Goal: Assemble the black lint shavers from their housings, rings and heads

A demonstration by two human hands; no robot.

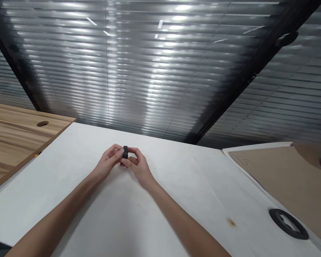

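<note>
Both my hands meet over the middle of the white table (101, 210). Between their fingertips sits a small dark ring-shaped piece (125, 152), held upright. My left hand (108, 162) pinches it from the left with thumb and fingers curled. My right hand (137, 165) grips it from the right, fingers wrapped around its lower side. Both forearms stretch back toward the bottom edge of the view.
A flat black ring with a star-shaped hole (288, 223) lies at the right on the table. A brown cardboard sheet (286, 178) lies on the right. A wooden desk (13, 132) with a cable hole adjoins on the left. Closed window blinds (160, 64) fill the background.
</note>
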